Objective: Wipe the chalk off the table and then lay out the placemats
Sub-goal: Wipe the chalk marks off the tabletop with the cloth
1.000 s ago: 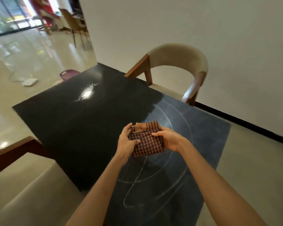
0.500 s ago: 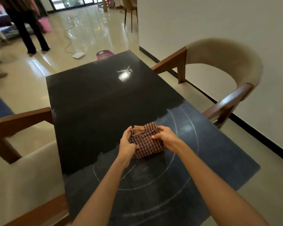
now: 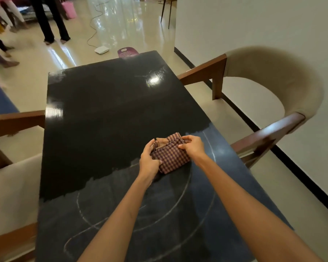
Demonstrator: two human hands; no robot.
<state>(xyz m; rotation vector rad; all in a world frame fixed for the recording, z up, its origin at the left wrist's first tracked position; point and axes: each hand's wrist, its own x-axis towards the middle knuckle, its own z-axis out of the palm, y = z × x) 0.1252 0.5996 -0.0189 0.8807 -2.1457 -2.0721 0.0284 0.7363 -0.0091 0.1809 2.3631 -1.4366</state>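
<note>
A white wall with a dark baseboard is seen to the right of a beige upholstered armchair. A second armchair is placed well to its left. Beyond the armchairs, a glossy cream floor is lit by reflections; a white cable and a white box lie there.
</note>
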